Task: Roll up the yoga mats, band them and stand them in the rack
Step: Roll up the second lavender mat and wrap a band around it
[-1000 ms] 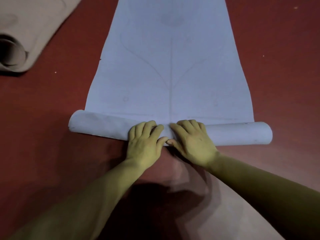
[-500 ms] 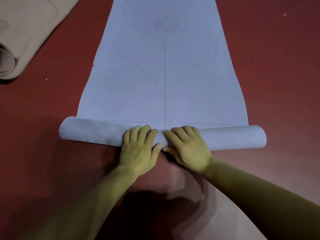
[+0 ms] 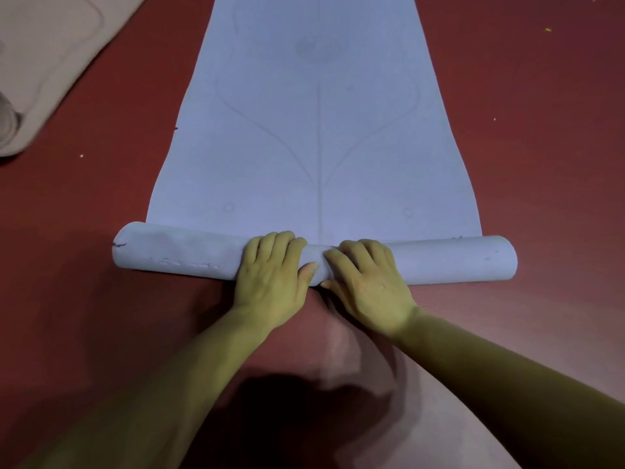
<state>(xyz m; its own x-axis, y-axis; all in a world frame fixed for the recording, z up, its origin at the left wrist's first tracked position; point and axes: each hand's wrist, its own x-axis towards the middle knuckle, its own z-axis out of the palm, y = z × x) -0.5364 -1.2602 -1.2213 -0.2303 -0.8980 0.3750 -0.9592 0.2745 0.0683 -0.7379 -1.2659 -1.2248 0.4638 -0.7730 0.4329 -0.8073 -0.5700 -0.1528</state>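
We curl our left hand (image 3: pixel 270 282) and right hand (image 3: pixel 368 286) over the middle of the blue mat (image 3: pixel 321 130), barely rolled on the red floor (image 3: pixel 541 164), so its unheld ends could slacken and cone.

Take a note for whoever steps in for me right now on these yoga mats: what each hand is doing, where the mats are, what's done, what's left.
Left hand: fingers curled over the rolled end of the blue mat, near its middle.
Right hand: same grip, right beside it.
Blue mat: near end rolled into a tube on the red floor; most of its length lies flat ahead.
Beige mat: far left, partly rolled at the frame's edge.
Done: first turns of the blue roll.
Left: finish rolling, band both, stand them in the rack. No band or rack in view.
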